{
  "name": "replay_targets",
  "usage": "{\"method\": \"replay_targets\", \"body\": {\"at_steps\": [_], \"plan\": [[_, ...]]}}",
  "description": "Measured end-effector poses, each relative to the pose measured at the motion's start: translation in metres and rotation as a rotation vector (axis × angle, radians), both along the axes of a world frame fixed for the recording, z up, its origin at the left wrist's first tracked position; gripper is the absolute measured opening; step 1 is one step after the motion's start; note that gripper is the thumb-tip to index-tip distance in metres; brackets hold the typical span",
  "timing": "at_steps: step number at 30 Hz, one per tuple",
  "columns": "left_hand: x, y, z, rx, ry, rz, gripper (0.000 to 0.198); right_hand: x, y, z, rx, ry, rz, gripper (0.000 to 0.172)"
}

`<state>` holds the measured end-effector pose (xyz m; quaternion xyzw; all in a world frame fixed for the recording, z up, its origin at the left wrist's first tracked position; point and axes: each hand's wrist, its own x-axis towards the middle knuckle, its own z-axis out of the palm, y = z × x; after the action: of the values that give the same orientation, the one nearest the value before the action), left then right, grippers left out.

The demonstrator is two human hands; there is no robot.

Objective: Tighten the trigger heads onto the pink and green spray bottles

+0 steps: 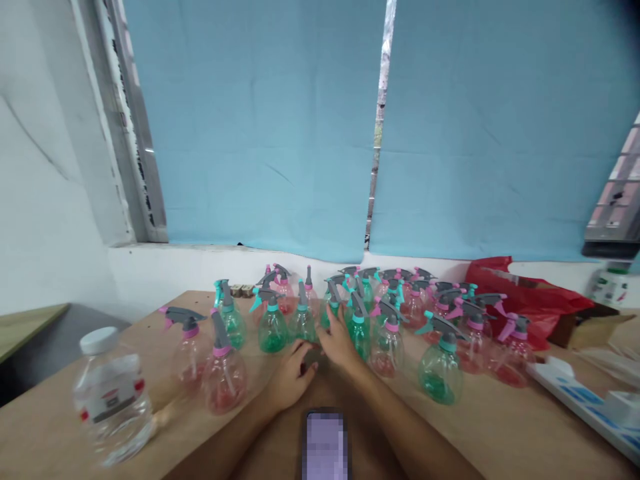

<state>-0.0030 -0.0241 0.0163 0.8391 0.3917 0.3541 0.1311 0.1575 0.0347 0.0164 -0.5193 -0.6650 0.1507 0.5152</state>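
Just left of centre, my left hand (293, 375) rests low over the table with loosely bent fingers, thumb apart and nothing in its grasp. My right hand (337, 340) reaches farther in, its fingers at the neck of a green spray bottle (334, 300) with a teal collar and grey trigger head. That bottle's lower body is hidden behind the hand. Beside my left hand's fingertips stands another green spray bottle (302, 323). A third green spray bottle (359, 330) is close to the right side of my right hand.
Several pink and green spray bottles (387, 353) crowd the back and right. Two pink ones (225, 383) stand at left, near a clear water bottle (113, 400). A phone (325, 443) lies in front. At right are a red plastic bag (535, 300) and a white-blue power strip (585, 400).
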Motion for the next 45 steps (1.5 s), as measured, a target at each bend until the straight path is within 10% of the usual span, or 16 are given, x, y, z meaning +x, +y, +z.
{"method": "replay_targets", "body": {"at_steps": [45], "plan": [[-0.001,-0.001,0.0,0.001,-0.007,0.002,0.026,0.008,-0.005,0.018,0.015,-0.061,-0.025,0.044]]}}
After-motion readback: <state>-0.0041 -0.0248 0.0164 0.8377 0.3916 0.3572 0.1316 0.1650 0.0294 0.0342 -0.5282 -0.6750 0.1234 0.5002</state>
